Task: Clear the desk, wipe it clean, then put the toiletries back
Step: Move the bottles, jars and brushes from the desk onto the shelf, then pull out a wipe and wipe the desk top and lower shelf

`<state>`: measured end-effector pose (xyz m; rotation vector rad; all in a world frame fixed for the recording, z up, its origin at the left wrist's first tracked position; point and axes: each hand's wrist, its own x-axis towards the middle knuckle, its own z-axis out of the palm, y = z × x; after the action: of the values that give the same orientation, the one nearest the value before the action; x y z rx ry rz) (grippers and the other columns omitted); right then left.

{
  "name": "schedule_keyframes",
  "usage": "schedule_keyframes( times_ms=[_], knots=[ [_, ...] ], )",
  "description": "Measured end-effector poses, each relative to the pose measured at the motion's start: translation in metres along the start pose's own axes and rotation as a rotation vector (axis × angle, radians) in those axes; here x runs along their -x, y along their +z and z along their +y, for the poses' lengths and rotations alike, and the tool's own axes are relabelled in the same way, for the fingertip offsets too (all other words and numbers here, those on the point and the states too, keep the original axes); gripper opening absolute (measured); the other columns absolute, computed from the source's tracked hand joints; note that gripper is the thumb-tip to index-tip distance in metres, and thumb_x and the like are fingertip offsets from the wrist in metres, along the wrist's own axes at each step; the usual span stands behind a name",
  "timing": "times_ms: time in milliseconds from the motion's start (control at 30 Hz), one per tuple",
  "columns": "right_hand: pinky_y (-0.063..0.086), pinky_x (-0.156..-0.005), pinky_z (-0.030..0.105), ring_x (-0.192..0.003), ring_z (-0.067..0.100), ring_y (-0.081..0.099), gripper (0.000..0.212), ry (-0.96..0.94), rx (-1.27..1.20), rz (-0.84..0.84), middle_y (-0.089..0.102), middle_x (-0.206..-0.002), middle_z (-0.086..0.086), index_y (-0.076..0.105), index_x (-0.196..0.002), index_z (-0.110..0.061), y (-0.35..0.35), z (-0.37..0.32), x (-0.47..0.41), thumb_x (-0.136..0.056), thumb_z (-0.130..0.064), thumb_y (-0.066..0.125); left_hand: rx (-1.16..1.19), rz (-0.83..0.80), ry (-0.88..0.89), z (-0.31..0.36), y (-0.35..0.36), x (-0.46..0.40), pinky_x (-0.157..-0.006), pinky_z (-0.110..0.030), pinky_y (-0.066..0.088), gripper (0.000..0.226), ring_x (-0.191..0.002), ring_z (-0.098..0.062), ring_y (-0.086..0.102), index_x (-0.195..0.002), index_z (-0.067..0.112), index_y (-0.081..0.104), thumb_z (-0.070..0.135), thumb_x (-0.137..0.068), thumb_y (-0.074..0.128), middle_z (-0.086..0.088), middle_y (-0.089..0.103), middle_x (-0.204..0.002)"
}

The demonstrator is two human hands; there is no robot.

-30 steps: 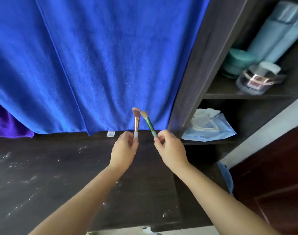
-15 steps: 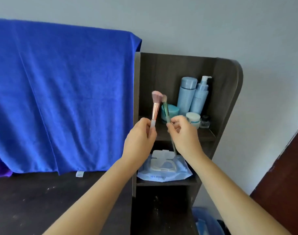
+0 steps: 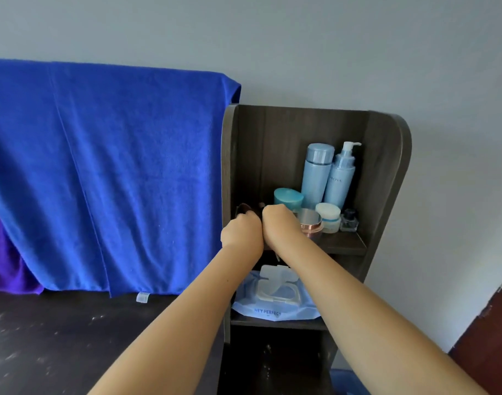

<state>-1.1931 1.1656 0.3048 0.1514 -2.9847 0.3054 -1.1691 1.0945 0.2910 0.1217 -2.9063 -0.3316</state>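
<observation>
Both hands reach side by side into the upper shelf (image 3: 345, 243) of a dark wooden rack. My left hand (image 3: 241, 229) is closed around a makeup brush whose dark bristle head (image 3: 243, 209) pokes out above the fingers. Pressed against it, my right hand (image 3: 279, 223) grips a second, thinner brush; only its tip (image 3: 261, 205) shows. On the same shelf stand two pale blue bottles (image 3: 316, 173), a teal jar (image 3: 288, 196), a rose-gold jar (image 3: 310, 222), a white-lidded jar (image 3: 328, 216) and a small dark bottle (image 3: 349, 220).
A pack of wet wipes (image 3: 275, 295) lies on the shelf below. A blue towel (image 3: 101, 172) hangs over the desk's back panel at left, with purple cloth (image 3: 4, 266) beside it. The dark desk top (image 3: 58, 343) has pale smudges. A blue object (image 3: 346, 380) sits on the floor.
The view tilted up from the desk to the rack. Both hands carried the brushes up and forward into the upper shelf, and the bristle ends now sit in its shadow.
</observation>
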Motion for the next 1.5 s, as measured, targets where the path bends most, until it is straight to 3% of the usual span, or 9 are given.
schedule_keyframes(
  times_ms=[267,400,500,733,833,933,1133,1300,1500],
  knots=[
    [0.044,-0.075,0.034,-0.101,0.030,0.060,0.020,-0.086,-0.086,0.063,0.061,-0.110,0.018,0.054,-0.111,-0.003,-0.010,0.007,0.011,-0.093,-0.011,0.052,-0.072,0.048,0.073,-0.004,-0.001,0.013,-0.066,-0.031,0.044,0.034,-0.095,-0.027,0.059,-0.123,0.005,0.043,0.009,-0.090,0.051,-0.014,0.049,-0.119],
    [0.050,-0.074,0.032,-0.086,0.023,0.061,0.020,-0.208,-0.284,0.334,0.066,-0.093,0.008,0.061,-0.104,-0.009,-0.025,0.041,0.042,-0.091,-0.024,0.056,-0.050,0.423,0.230,-0.018,-0.003,0.034,-0.039,-0.025,0.028,0.016,-0.058,-0.018,0.049,-0.102,0.010,0.053,0.020,-0.089,0.051,-0.007,0.054,-0.092],
    [0.040,-0.061,0.009,-0.066,0.000,0.054,0.015,-0.266,-0.400,0.396,0.060,-0.084,-0.007,0.066,-0.100,-0.012,-0.027,0.074,0.076,-0.088,-0.019,0.059,0.169,0.606,0.399,-0.034,0.006,0.060,-0.034,-0.018,0.015,0.013,-0.045,-0.012,0.030,-0.082,0.015,0.056,0.023,-0.085,0.046,0.003,0.049,-0.069],
    [0.040,-0.060,0.014,-0.065,0.002,0.052,0.010,-0.131,-0.411,0.065,0.063,-0.085,-0.003,0.066,-0.090,-0.015,0.067,0.137,0.103,-0.089,-0.016,0.056,0.357,0.042,0.248,-0.047,0.107,0.078,-0.055,-0.027,0.034,0.011,-0.064,-0.014,0.047,-0.092,0.016,0.055,0.023,-0.090,0.047,0.003,0.057,-0.087],
    [0.049,-0.070,0.023,-0.085,0.018,0.061,0.017,-0.063,-0.397,-0.070,0.064,-0.098,0.004,0.065,-0.100,-0.011,0.108,0.146,0.086,-0.093,-0.018,0.051,0.323,-0.110,0.196,-0.037,0.138,0.061,-0.071,-0.031,0.044,0.021,-0.094,-0.018,0.054,-0.107,0.013,0.052,0.027,-0.093,0.046,-0.002,0.057,-0.106],
    [0.050,-0.081,0.036,-0.098,0.025,0.060,0.027,-0.074,-0.352,-0.106,0.063,-0.110,0.010,0.062,-0.113,-0.009,0.138,0.139,0.063,-0.097,-0.018,0.043,0.258,-0.120,0.185,-0.024,0.161,0.037,-0.082,-0.036,0.044,0.031,-0.112,-0.024,0.047,-0.115,0.010,0.047,0.031,-0.093,0.046,-0.008,0.053,-0.118],
    [0.044,-0.081,0.030,-0.111,0.028,0.056,0.028,-0.018,-0.276,-0.215,0.064,-0.111,0.010,0.064,-0.108,-0.012,0.187,0.125,0.021,-0.096,-0.015,0.039,0.094,-0.275,0.134,-0.010,0.196,-0.001,-0.074,-0.034,0.046,0.054,-0.105,-0.029,0.056,-0.132,0.006,0.029,0.043,-0.094,0.038,-0.013,0.052,-0.121],
    [0.038,-0.106,0.034,-0.128,0.023,0.042,0.030,-0.075,-0.270,-0.255,0.056,-0.128,0.005,0.059,-0.120,-0.013,0.197,0.137,0.026,-0.095,-0.011,0.042,0.254,-0.272,0.054,-0.027,0.211,-0.006,-0.076,-0.037,0.053,0.031,-0.090,-0.028,0.062,-0.114,0.010,0.050,0.026,-0.098,0.030,-0.013,0.064,-0.102],
    [0.044,-0.091,0.031,-0.120,0.025,0.048,0.030,0.013,-0.243,-0.249,0.056,-0.121,0.005,0.062,-0.119,-0.021,0.199,0.127,0.005,-0.093,-0.017,0.047,0.524,-0.232,-0.005,-0.036,0.203,-0.003,-0.073,-0.034,0.053,0.027,-0.080,-0.024,0.063,-0.099,0.009,0.058,0.023,-0.097,0.035,-0.011,0.066,-0.089]
  ],
)
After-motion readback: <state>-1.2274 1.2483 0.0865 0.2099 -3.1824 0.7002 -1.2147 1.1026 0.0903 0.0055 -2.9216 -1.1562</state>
